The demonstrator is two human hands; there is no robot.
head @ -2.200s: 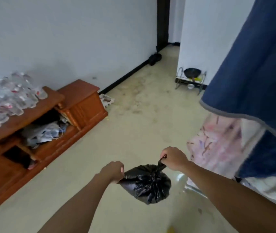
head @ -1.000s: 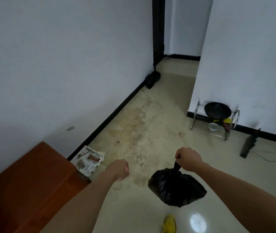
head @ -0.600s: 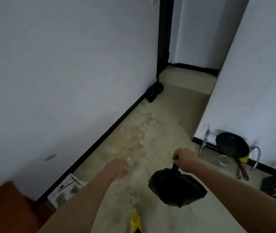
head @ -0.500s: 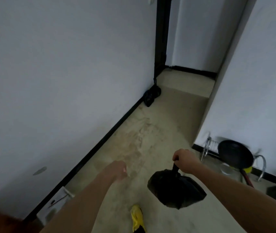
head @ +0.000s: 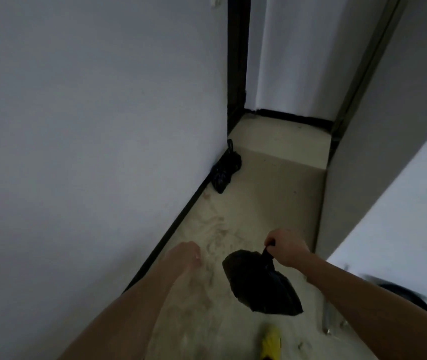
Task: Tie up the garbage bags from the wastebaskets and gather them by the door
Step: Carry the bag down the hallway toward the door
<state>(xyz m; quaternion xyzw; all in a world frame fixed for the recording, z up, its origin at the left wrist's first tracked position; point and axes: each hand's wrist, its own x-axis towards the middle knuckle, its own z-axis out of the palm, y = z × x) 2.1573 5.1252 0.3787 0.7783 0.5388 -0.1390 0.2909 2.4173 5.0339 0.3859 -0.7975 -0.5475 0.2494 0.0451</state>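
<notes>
A tied black garbage bag [head: 261,283] hangs in the air from my right hand [head: 286,246], which grips its knotted top. My left hand [head: 185,257] floats to the left of the bag, fingers curled loosely, holding nothing. Farther down the corridor a second black garbage bag [head: 225,170] lies on the floor against the left wall's black baseboard, just before the dark door frame [head: 237,61].
A narrow corridor with a beige floor runs ahead between white walls. A step up [head: 280,152] crosses the floor beyond the far bag. A metal rack [head: 333,323] with a dark pan stands at the right wall. A yellow slipper [head: 272,344] shows at the bottom.
I have walked forward along the corridor with the bag; the wooden cabinet and white tray have left view, and the far bag and door frame are closer. My left hand let go of the bag earlier.
</notes>
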